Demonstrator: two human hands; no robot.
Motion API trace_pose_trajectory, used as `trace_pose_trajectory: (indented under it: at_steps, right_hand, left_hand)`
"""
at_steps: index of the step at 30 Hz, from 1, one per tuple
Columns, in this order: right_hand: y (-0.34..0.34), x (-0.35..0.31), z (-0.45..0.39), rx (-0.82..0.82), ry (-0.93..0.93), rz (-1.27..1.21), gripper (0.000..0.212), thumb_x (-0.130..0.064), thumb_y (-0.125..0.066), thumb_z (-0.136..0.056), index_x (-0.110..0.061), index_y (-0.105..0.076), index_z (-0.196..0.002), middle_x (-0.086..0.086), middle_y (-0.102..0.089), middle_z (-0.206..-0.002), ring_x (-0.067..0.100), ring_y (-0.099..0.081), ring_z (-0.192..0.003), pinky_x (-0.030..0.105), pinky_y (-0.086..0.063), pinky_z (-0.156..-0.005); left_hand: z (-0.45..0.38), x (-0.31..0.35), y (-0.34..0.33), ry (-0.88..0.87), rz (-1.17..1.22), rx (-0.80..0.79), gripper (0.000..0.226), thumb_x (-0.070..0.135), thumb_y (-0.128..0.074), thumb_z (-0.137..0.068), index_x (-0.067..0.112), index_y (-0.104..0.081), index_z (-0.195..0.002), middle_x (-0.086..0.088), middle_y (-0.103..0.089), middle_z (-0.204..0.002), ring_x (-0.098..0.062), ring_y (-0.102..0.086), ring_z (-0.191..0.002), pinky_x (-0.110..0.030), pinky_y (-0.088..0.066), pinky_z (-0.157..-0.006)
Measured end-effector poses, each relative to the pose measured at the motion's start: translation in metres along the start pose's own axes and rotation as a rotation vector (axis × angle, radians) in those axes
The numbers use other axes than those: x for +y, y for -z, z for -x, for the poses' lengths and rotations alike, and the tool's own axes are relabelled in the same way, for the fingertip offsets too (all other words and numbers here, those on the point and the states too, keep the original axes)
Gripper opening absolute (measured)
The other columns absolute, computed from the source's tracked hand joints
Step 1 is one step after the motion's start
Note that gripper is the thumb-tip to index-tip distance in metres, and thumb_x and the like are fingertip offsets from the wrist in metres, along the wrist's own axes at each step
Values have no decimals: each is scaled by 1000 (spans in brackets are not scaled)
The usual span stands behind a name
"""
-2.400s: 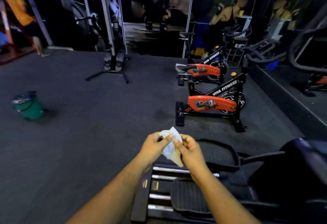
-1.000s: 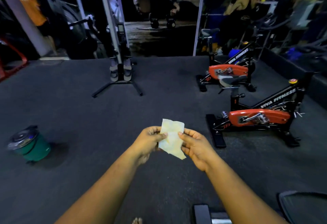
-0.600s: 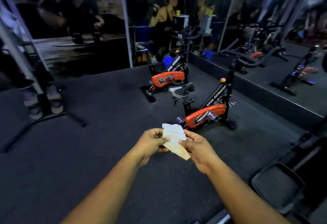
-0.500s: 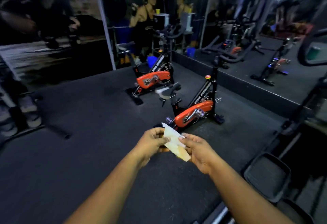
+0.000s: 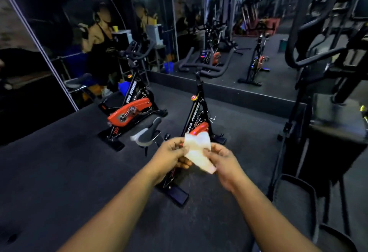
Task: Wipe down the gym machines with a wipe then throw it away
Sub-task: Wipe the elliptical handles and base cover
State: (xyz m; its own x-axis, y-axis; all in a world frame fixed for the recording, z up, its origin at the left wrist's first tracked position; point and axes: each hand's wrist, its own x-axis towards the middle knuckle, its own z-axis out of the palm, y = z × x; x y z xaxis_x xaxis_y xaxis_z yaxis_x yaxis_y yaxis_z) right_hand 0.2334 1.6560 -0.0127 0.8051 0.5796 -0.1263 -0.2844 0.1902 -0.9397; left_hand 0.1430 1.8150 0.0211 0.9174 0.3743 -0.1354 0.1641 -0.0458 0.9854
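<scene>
Since the earlier frame the view had swung right and closed in, bringing the nearer orange-and-black spin bike (image 5: 196,112) directly behind the hands. At centre frame, the left hand (image 5: 170,155) pinched the left edge of the crumpled white paper wipe (image 5: 198,153), fingers curled round it. The right hand (image 5: 224,161) pinched its right edge. A second orange-and-black spin bike (image 5: 130,108) stood at left centre. A black elliptical machine (image 5: 326,100) occupied the right edge.
</scene>
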Motion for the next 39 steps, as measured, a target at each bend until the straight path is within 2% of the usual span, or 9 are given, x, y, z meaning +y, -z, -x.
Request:
trace_pose_trajectory:
  at_steps: [8,11,15,19,25,29,33,36,39]
  right_hand:
    - [45,-74,-100,122,140,95,26,5,-48,-94,-3,-74,-96,12,-76,-92,24,-66,-79,26,-50,-56]
    - [69,-82,-128,223,92,30,27,-8,-48,-96,-9,-75,-96,15,-75,-92,32,-65,-84,35,-47,-65]
    - [111,-99,-180,349,117,-56,25,-32,-66,-96,-16,-61,-115,8,-73,-99,24,-68,-83,39,-53,-70]
    - [135,-122,-213,395,123,-65,38,-19,-68,-94,-4,-58,-128,14,-73,-99,19,-68,-71,30,-55,-62]
    - [175,-170,-271,650,287,-149,24,-16,-67,-91,-3,-65,-111,18,-71,-93,18,-67,-69,25,-51,-54]
    - [200,-186,-296,733,401,-250,6,-11,-58,-97,-7,-61,-100,18,-70,-91,20,-66,-72,27,-53,-59]
    - [225,-209,-311,811,468,-258,20,-9,-52,-100,-4,-65,-115,23,-73,-107,26,-69,-86,37,-55,-73]
    - [249,-238,-323,847,539,-225,25,-8,-49,-102,-9,-69,-117,17,-75,-107,20,-72,-82,30,-59,-66]
    - [277,-273,-336,861,637,-180,25,-7,-48,-103,-8,-68,-118,16,-76,-106,20,-73,-83,29,-60,-64]
  left_hand:
    - [-140,51,-24,-32,33,-138,34,2,-47,-97,14,-79,-95,-11,-76,-92,-20,-67,-71,-31,-54,-61]
    - [-190,61,-43,-30,66,-229,34,12,-44,-100,10,-77,-102,-15,-77,-103,-23,-70,-79,-33,-54,-65]
    - [-279,74,-85,-156,75,-351,12,14,-67,-96,13,-77,-104,-5,-76,-91,-18,-70,-82,-32,-56,-67]
    - [-351,87,-122,-301,14,-471,29,-3,-69,-91,19,-72,-109,1,-75,-93,-11,-69,-84,-25,-54,-67]
    - [-459,129,-180,-377,38,-650,33,-3,-70,-91,19,-67,-117,-13,-72,-104,-15,-69,-85,-36,-60,-71]
    - [-502,147,-224,-428,52,-699,29,-3,-71,-91,18,-67,-111,-4,-70,-93,-14,-65,-80,-37,-57,-68]
    - [-533,169,-257,-558,-20,-742,29,3,-74,-89,26,-69,-106,2,-72,-94,-12,-65,-84,-38,-57,-81]
    - [-552,196,-281,-670,-87,-730,28,9,-75,-90,32,-69,-104,4,-72,-103,-9,-68,-92,-25,-56,-86]
    - [-574,227,-308,-839,-179,-693,25,24,-75,-89,32,-70,-112,11,-71,-109,-3,-66,-103,-27,-56,-93]
